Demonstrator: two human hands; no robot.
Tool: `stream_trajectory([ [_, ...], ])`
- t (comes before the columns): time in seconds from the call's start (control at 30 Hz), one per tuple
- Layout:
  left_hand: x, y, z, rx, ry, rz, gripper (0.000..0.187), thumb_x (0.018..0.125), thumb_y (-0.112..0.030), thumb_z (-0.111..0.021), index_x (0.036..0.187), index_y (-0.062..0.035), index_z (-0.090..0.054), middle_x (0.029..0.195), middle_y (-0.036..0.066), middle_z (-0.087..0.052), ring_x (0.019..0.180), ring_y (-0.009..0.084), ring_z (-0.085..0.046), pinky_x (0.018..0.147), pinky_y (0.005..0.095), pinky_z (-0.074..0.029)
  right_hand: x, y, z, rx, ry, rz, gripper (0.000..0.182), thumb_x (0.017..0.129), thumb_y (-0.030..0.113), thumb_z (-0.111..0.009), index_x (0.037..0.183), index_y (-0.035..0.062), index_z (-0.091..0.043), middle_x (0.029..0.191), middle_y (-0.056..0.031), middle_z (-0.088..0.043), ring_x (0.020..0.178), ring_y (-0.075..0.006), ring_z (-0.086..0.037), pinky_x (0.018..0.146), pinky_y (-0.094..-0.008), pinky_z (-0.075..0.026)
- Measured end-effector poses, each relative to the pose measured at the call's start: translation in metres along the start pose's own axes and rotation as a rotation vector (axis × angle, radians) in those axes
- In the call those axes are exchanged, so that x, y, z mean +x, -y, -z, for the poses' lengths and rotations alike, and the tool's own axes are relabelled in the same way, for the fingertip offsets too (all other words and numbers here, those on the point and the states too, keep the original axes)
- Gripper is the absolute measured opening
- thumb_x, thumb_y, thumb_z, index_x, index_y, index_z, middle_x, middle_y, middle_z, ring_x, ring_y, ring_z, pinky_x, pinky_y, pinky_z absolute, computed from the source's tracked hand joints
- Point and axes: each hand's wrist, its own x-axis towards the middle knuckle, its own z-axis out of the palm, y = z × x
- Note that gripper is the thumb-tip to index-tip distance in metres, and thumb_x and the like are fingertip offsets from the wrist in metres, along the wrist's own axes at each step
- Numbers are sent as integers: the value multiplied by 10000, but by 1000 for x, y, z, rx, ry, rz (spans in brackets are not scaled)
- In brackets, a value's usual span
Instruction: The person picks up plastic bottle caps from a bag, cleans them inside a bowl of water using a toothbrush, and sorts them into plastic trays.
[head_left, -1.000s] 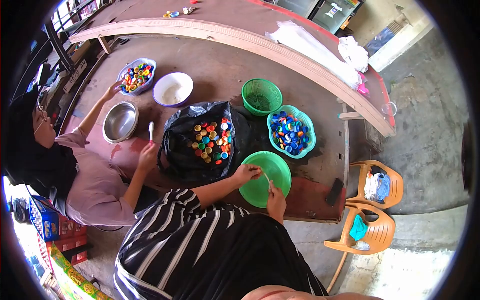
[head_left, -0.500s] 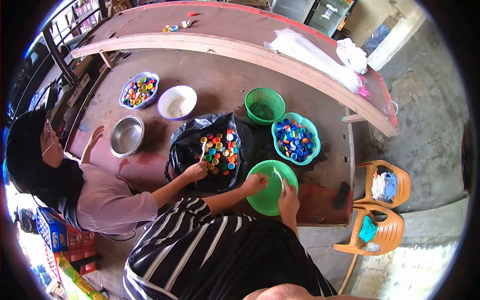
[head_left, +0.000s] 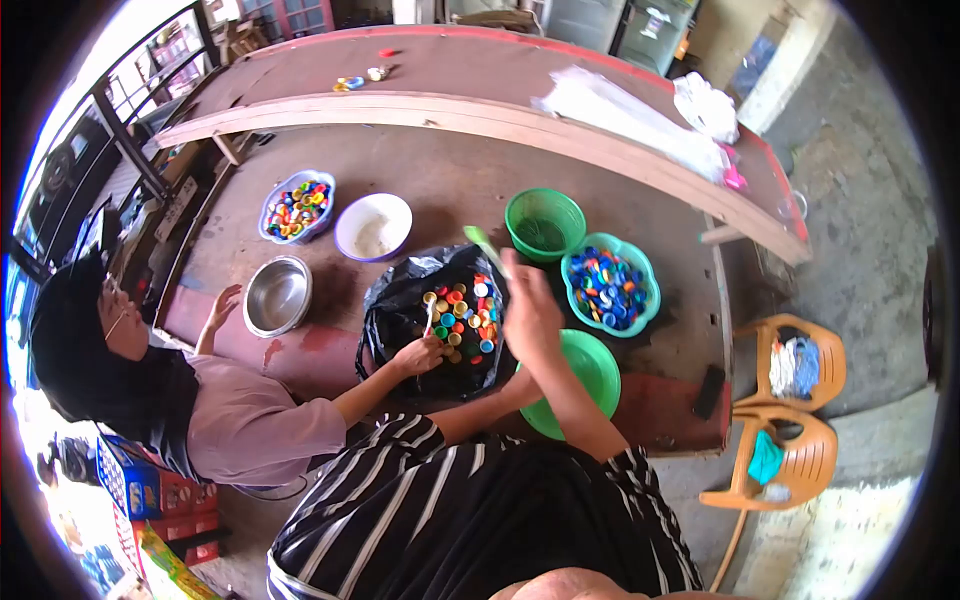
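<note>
The fingers (head_left: 514,268) of the right hand (head_left: 532,312), at the centre of the frame and blurred, are closed around a green-ended tool (head_left: 476,238), which points toward the upper left. The left hand (head_left: 520,389) is located just below, at the left rim of the green basin (head_left: 592,372); the right forearm covers most of it, so the state of its fingers cannot be told. To the left of the right hand, a black plastic bag (head_left: 383,300) lies open on the brown surface (head_left: 465,165), containing mixed bottle caps (head_left: 459,315). Over these caps, a co-worker's hand (head_left: 420,354) grips a white-headed brush (head_left: 430,318); the co-worker's other hand (head_left: 222,305) is open beside the steel bowl (head_left: 278,297), left of centre. Right of centre, a turquoise basket (head_left: 653,280) holds mostly blue caps (head_left: 607,290) and adjoins a green mesh basket (head_left: 543,207). Toward the upper left stand a white bowl (head_left: 374,222) and a scalloped bowl (head_left: 303,237) containing multicoloured caps (head_left: 299,206). A wooden rail (head_left: 430,112) crosses the upper frame. Two orange chairs (head_left: 829,362) occupy the right side, with cloths on their seats.
</note>
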Motion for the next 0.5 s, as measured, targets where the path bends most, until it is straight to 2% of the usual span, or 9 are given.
stream_trajectory([
  [0.1, -2, -2, 2, -14, -4, 51, 214, 743, -75, -640, 949, -23, -622, 914, 180, -629, 862, 344, -631, 752, 412, -509, -26, -47, 18, -14, -92, -215, 602, 859, -31, -477, 1421, 167, -393, 1101, -153, -566, 995, -367, -587, 795, -440, -487],
  [0.17, -3, -3, 1, -15, -9, 68, 209, 746, -66, -634, 950, -24, -619, 916, 176, -626, 865, 344, -628, 751, 409, -509, -60, -80, 38, -22, -69, -441, 596, 855, -50, -481, 1417, 128, -396, 1190, -184, -530, 1068, -396, -553, 853, -457, -457],
  [0.2, -1, -5, 1, -6, -15, 64, 206, 739, -57, -632, 942, -22, -616, 904, 171, -625, 861, 343, -627, 749, 406, -510, -86, -106, 36, -181, -143, -426, 598, 854, -54, -486, 1418, 122, -395, 1204, -188, -515, 1075, -401, -545, 851, -467, -451],
  [0.23, 1, -7, 1, 3, -22, 60, 203, 733, -48, -630, 934, -21, -613, 892, 167, -623, 858, 341, -626, 748, 403, -511, -103, -111, 51, -136, -52, -583, 589, 856, -47, -487, 1416, 111, -395, 1269, -197, -498, 1122, -399, -531, 884, -463, -449],
  [0.37, -1, 4, -13, 7, -78, 18, 185, 685, -27, -632, 869, -20, -608, 845, 172, -615, 830, 358, -609, 739, 424, -504, -206, -160, 36, -262, 25, -630, 552, 885, 21, -468, 1420, 129, -383, 1268, -209, -510, 1141, -393, -522, 894, -476, -455],
  [0.5, -2, 8, -16, 14, -67, 9, 200, 671, -28, -642, 867, -17, -604, 836, 172, -615, 838, 361, -606, 745, 427, -501, -233, -133, 26, -223, 170, -694, 470, 907, 115, -497, 1371, 129, -428, 1252, -189, -524, 1142, -390, -520, 898, -464, -447],
])
